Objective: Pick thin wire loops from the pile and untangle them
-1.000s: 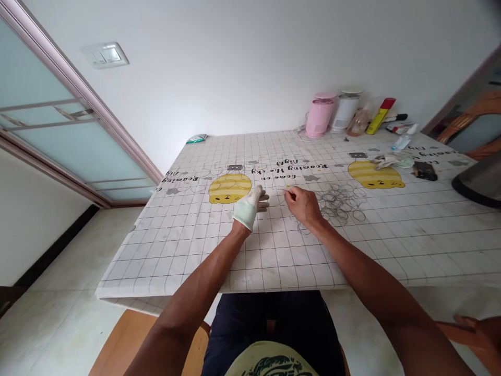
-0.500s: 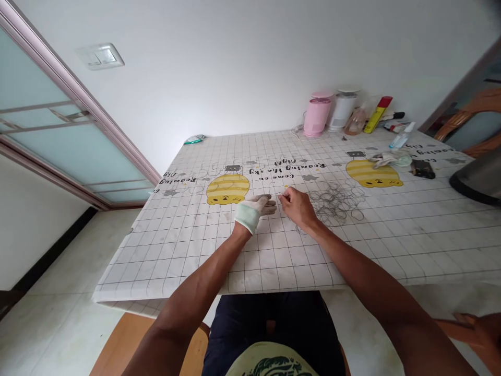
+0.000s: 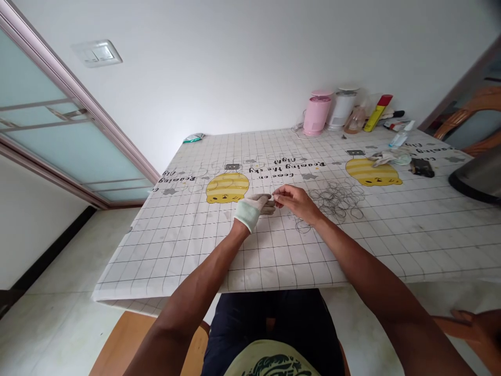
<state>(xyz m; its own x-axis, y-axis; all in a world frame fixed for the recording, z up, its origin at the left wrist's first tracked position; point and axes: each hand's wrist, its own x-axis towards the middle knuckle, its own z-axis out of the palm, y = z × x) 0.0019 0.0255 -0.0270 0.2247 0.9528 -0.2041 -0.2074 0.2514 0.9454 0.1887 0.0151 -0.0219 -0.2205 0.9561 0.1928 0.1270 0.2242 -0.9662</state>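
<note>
My left hand wears a pale glove with a light green cuff. Its fingers point right and press together, and whatever is between them is too small to make out. Bare, my right hand meets the gloved fingertips with thumb and forefinger in a pinch. What that pinch holds is also too fine to see. Just right of my right hand lies a tangled pile of thin grey wire rings. More faint rings appear to lie on the patterned tablecloth to the left.
Along the wall stand a pink cylinder, a white cylinder, a bottle and a yellow-red can. A crumpled glove, a small black object and a metal vessel sit right. A green-white packet lies far left.
My right hand has shifted slightly left, closing the small gap to the gloved fingertips, and its fingers have extended a little. My left hand stays nearly in place.
</note>
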